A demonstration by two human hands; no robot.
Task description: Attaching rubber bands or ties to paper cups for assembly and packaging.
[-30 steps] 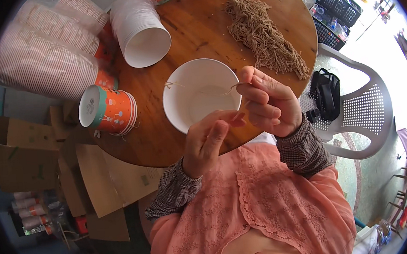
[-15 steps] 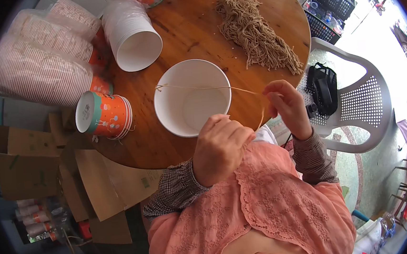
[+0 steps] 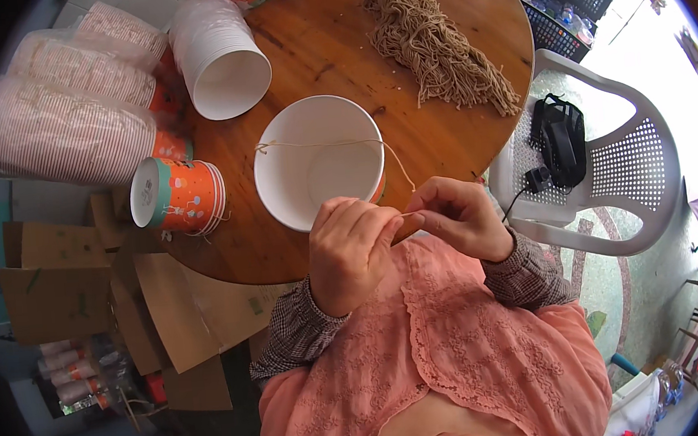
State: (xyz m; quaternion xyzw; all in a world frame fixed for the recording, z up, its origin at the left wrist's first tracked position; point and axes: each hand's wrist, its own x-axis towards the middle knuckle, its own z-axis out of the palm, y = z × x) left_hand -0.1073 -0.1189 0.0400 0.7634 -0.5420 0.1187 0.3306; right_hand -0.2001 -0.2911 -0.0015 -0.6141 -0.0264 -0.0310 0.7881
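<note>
A white-lined paper bucket (image 3: 316, 167) stands mouth-up on the round wooden table in front of me. A thin tan cord (image 3: 328, 144) runs across its mouth from the left rim and drops over the right side to my hands. My left hand (image 3: 351, 246) is closed, with a short stretch of the cord coming out at its fingertips. Thumb and forefinger of my right hand (image 3: 464, 215) pinch that same cord, close beside the left fingers. Both hands are just off the table's near edge, in front of my chest.
A heap of tan cords (image 3: 438, 47) lies at the far right of the table (image 3: 323, 40). Bagged bucket stacks (image 3: 66, 117) and an orange bucket lying sideways (image 3: 177, 195) are on the left. Cardboard boxes (image 3: 200, 303) stand lower left; a grey chair (image 3: 631, 155) stands right.
My right hand has come down and left, next to my left hand, and now pinches the cord there. The cord hangs slacker over the bucket's right rim.
</note>
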